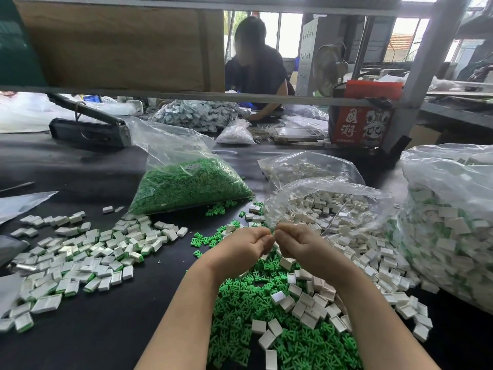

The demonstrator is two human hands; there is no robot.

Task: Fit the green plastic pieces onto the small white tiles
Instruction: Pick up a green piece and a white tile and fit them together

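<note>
My left hand and my right hand meet fingertip to fingertip above the black table, fingers curled. Whatever they pinch between them is hidden by the fingers. Below my wrists lies a heap of loose green plastic pieces mixed with small white tiles. To the left spreads a pile of white tiles with green fitted on them.
A clear bag of green pieces lies behind my hands. An open bag of white tiles sits right of it, and a large bag of fitted tiles at the far right. Another person works across the table.
</note>
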